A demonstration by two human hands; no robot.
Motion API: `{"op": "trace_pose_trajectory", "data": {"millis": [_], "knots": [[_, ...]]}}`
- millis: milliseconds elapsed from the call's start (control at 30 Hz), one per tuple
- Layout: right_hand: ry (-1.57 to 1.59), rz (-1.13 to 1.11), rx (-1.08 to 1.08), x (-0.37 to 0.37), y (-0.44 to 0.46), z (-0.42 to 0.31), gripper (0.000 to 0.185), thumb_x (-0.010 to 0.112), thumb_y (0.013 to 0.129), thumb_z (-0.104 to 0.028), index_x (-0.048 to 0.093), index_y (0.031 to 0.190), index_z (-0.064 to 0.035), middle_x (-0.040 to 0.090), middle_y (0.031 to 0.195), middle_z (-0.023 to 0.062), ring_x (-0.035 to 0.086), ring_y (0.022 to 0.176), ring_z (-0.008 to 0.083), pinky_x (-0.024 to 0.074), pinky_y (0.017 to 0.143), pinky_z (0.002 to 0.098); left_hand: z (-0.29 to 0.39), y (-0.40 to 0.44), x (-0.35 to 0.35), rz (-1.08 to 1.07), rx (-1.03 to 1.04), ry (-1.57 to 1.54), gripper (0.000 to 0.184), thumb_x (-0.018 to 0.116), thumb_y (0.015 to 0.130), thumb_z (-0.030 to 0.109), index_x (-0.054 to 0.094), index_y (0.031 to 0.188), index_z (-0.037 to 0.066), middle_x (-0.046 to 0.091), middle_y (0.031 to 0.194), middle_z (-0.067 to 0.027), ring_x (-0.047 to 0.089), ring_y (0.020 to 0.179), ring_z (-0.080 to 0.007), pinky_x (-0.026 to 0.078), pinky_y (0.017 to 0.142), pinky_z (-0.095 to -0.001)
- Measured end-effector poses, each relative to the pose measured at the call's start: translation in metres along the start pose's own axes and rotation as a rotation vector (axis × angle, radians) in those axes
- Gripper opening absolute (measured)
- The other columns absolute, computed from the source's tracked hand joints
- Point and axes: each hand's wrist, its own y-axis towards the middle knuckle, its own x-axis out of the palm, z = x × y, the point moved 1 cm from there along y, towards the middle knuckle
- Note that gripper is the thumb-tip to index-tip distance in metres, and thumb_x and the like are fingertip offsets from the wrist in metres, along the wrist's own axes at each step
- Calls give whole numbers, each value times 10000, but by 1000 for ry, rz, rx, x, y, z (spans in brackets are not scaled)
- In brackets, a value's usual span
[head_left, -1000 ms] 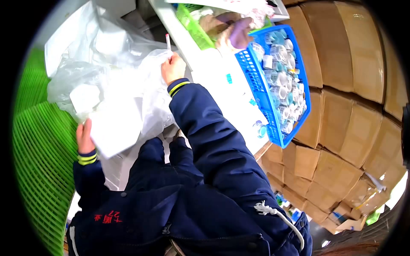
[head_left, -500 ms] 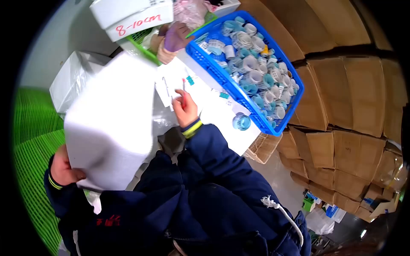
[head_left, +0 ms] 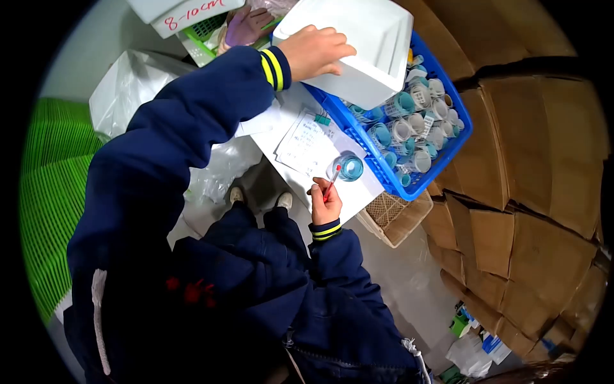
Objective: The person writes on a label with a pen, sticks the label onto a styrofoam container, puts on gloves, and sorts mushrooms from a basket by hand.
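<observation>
My left hand [head_left: 316, 52] reaches across to the far side and is closed over the near rim of a white box [head_left: 358, 83]. The box sits tilted on the blue plastic crate [head_left: 358, 137], covering part of the rolls inside. Near the front edge of the white table, my right hand [head_left: 325, 201] grips a red pen [head_left: 330, 185] that points up and away. Just beyond the pen's tip stands a roll of bluish clear tape-like material [head_left: 350, 168]. Handwritten papers [head_left: 300, 146] lie to its left, with a green clip [head_left: 322, 120] on them.
Many white and teal rolls [head_left: 419, 128] fill the crate. A white box marked 8-10cm [head_left: 192, 16] and a purple glove [head_left: 246, 27] are at the back left. Green stacked crates [head_left: 57, 192] line the left, cardboard [head_left: 543, 147] the right. A beige basket [head_left: 396, 221] stands below the table.
The large white object at my left side is gone from there; my left hand now holds a white box over the blue crate. My right hand has shifted nearer the table's front edge.
</observation>
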Motion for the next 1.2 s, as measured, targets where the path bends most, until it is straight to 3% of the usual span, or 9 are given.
{"op": "trace_pose_trajectory", "data": {"millis": [200, 333, 533, 700, 833, 900, 967, 1067, 1200], "knots": [[-19, -379, 76, 9, -4, 11, 252, 521, 917, -144, 576, 1106, 14, 596, 761, 43, 518, 652, 79, 418, 595, 209, 34, -101, 1, 529, -15, -188, 372, 650, 732, 88, 575, 1096, 64, 550, 1064, -119, 529, 1001, -302, 432, 844, -399], [-149, -506, 45, 50, 2, 46, 208, 565, 869, -61, 614, 1062, -1, 591, 740, 11, 522, 680, 57, 424, 633, 206, 84, -249, 38, 303, -313, -376, 208, 634, 739, 73, 587, 938, 32, 564, 943, -80, 549, 873, -260, 449, 766, -372], [-402, -753, 156, 140, 0, 74, 236, 621, 845, -142, 625, 1051, -28, 577, 633, 14, 535, 590, 64, 443, 584, 224, 58, -481, 127, 419, -1572, -553, 107, 580, 803, 73, 577, 909, 53, 588, 868, -112, 586, 759, -233, 476, 674, -332], [-449, -992, -7, 245, -14, 110, 321, 559, 871, -132, 559, 1177, -36, 595, 731, 85, 573, 684, 109, 468, 664, 260, -10, -608, 279, -42, -1593, -923, 306, 585, 826, 175, 568, 1119, 89, 600, 1092, -129, 589, 941, -275, 464, 809, -347], [-711, -1015, -86, 314, 3, 152, 573, 553, 807, -110, 378, 1349, -177, 615, 834, 229, 606, 762, 387, 486, 695, 416, -119, -518, 237, -877, -1066, -433, 504, 532, 855, 418, 490, 1265, 127, 524, 1243, -124, 499, 1120, -290, 376, 972, -361], [-773, -806, 55, 324, 34, 181, 587, 570, 815, -192, 334, 1347, -121, 629, 704, 170, 612, 688, 376, 486, 645, 434, -169, -501, 224, -55, -1021, -1006, 568, 428, 894, 492, 394, 1347, 151, 383, 1389, -82, 370, 1251, -267, 294, 1042, -362], [-825, -599, 111, 313, 73, 199, 410, 590, 803, -206, 423, 1099, 24, 642, 690, 136, 629, 663, 331, 491, 625, 432, -203, -447, 145, -83, -983, -364, 400, 434, 914, 157, 441, 1300, 52, 427, 1361, -69, 455, 1190, -204, 391, 973, -299], [-807, -374, -27, 295, 79, 164, 402, 556, 830, -237, 417, 1127, -4, 635, 675, 156, 624, 649, 349, 487, 602, 429, -252, -483, 147, 160, -999, -749, 365, 455, 891, 74, 484, 1255, 62, 548, 1207, -101, 564, 1031, -229, 487, 814, -256], [-797, -605, -71, 275, 36, 136, 236, 539, 848, -268, 597, 942, -60, 610, 649, 164, 628, 622, 301, 481, 605, 407, -200, -504, 155, -139, -1037, -722, 262, 578, 846, 281, 636, 976, 61, 649, 836, -133, 603, 696, -266, 484, 662, -348]]}}
